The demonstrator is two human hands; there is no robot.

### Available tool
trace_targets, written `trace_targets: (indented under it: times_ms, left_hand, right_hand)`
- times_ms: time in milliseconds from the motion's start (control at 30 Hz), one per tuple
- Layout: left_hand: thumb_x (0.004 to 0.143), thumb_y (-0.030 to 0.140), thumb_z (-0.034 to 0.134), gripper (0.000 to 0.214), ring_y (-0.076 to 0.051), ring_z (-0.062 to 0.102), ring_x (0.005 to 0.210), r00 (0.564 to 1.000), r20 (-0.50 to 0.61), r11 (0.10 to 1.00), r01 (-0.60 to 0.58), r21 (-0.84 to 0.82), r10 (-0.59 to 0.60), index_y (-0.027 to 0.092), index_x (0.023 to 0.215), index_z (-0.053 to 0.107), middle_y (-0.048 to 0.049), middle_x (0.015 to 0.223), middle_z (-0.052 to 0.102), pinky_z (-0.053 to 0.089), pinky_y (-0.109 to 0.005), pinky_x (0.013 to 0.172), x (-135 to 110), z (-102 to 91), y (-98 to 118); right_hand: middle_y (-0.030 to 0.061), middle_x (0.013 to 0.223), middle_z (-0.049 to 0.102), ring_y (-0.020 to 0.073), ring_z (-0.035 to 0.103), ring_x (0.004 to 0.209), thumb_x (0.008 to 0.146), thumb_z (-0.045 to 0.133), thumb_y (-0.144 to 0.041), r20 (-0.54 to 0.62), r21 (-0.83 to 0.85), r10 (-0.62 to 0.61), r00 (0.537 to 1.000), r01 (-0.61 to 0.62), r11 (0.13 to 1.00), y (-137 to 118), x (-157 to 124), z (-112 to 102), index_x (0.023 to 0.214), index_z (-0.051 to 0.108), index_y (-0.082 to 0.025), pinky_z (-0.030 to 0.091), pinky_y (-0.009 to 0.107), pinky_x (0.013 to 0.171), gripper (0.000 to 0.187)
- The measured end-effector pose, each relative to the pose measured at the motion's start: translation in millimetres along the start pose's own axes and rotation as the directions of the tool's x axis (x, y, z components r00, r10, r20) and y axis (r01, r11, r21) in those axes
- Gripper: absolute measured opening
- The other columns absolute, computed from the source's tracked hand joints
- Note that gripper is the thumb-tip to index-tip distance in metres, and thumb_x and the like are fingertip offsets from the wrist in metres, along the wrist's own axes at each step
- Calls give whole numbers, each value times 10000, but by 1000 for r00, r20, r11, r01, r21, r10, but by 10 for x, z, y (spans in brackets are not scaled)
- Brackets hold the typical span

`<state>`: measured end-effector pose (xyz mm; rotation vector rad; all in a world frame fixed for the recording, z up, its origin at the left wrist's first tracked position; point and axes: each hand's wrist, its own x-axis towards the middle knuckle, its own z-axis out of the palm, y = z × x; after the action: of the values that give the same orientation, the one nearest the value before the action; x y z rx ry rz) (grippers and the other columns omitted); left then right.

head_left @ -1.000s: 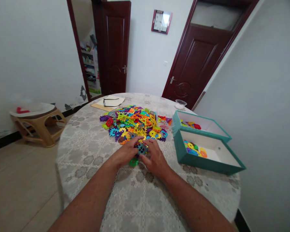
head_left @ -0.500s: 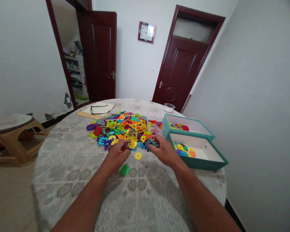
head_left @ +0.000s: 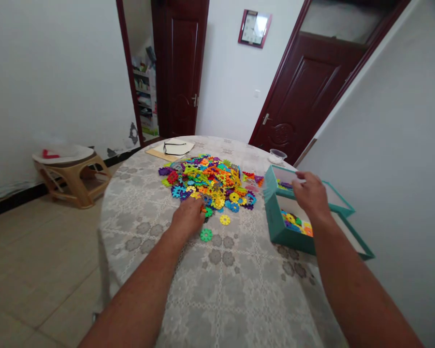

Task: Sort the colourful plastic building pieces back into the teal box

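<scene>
A heap of bright plastic interlocking discs [head_left: 210,181] lies on a round table with a lace-pattern cloth [head_left: 239,285]. My left hand [head_left: 189,218] rests at the heap's near edge, fingers curled down onto the pieces. What they grip is hidden. A green disc [head_left: 206,235] and a yellow disc [head_left: 224,219] lie loose just beside it. My right hand [head_left: 311,193] hovers over two teal boxes, fingers curled with their tips hidden. The near box [head_left: 286,237] holds several coloured discs, as does the far box [head_left: 339,202].
Glasses lie on papers [head_left: 174,146] at the table's far edge, and a small clear bowl [head_left: 277,155] stands behind the boxes. A low tan stool [head_left: 72,174] stands on the floor to the left. Dark red doors [head_left: 304,96] and a wall clock [head_left: 254,28] are behind.
My right hand left the heap with a teal piece and moved right over the boxes. My left hand stayed at the heap's near edge. The camera view shifted.
</scene>
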<state>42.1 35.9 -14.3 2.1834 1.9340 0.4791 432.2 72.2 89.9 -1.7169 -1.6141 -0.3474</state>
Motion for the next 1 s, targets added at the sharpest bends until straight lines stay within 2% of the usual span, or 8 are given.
trace_targets:
  times_ms: [67, 167, 300, 400, 533, 700, 833, 1000]
  left_hand:
    - [889, 296, 673, 275, -294, 655, 1136, 1000, 1, 1000, -18, 3, 18, 253, 1156, 723, -112, 1214, 714, 517, -355, 925, 0, 25, -6]
    - [861, 350, 723, 365, -309, 635, 1172, 998, -2, 998, -60, 11, 60, 244, 1211, 710, -121, 1237, 706, 507, -378, 978, -4, 52, -16]
    - [853, 306, 730, 323, -299, 627, 1173, 986, -7, 986, -167, 13, 167, 235, 1168, 709, -110, 1212, 711, 485, -381, 1025, -26, 44, -8]
    - [861, 309, 735, 301, -305, 629, 1160, 971, 2, 971, -237, 2, 237, 226, 1149, 705, -112, 1206, 707, 476, -394, 1026, -50, 17, 18]
    - [861, 263, 730, 243, -268, 655, 1056, 948, 51, 949, -310, -61, 313, 232, 1099, 698, -79, 1133, 714, 482, -359, 936, -65, 0, 49]
    - [875, 217, 698, 187, -229, 659, 991, 936, 83, 933, -329, -148, 343, 231, 1062, 688, -48, 1060, 716, 470, -305, 829, -82, 8, 81]
    - [856, 208, 719, 277, -221, 662, 980, 929, 97, 923, -336, -187, 358, 246, 1129, 691, -33, 1080, 737, 462, -289, 796, -110, -6, 102]
    - [860, 197, 712, 340, -211, 681, 936, 933, 57, 916, -337, -217, 357, 252, 1196, 694, -27, 1061, 756, 472, -282, 773, -96, 6, 81]
  right_hand:
    - [120, 1143, 752, 237, 681, 897, 917, 589, -299, 179, 130, -117, 977, 94, 987, -298, -296, 111, 1171, 738, -179, 525, 388, 912, 319]
    - [97, 1095, 755, 217, 682, 911, 951, 601, -314, 441, 289, -304, 844, 187, 939, -772, -795, 402, 1138, 734, -195, 521, 343, 888, 259]
    - [147, 1197, 716, 255, 648, 1126, 949, 628, -265, 566, 270, -340, 751, 220, 937, -1147, -1268, 807, 1207, 704, -162, 473, 356, 1005, 288]
    - [148, 1182, 678, 262, 622, 1118, 943, 641, -275, 606, 218, -301, 736, 210, 953, -1202, -1381, 949, 1168, 692, -157, 458, 363, 989, 259]
    - [80, 1042, 651, 230, 602, 1006, 889, 673, -258, 621, 273, -301, 723, 160, 949, -1159, -1353, 935, 1004, 649, -179, 444, 327, 884, 141]
    - [-27, 862, 622, 170, 580, 815, 809, 674, -213, 659, 419, -253, 708, -66, 906, -1137, -1370, 844, 974, 576, -222, 393, 270, 714, 193]
    - [-40, 804, 630, 157, 583, 754, 841, 616, -216, 670, 534, -269, 692, -198, 822, -1087, -1436, 839, 964, 606, -230, 395, 258, 665, 124]
    - [-29, 780, 637, 167, 588, 720, 902, 618, -271, 613, 553, -287, 736, -140, 821, -1085, -1431, 902, 1222, 681, -217, 420, 269, 662, 330]
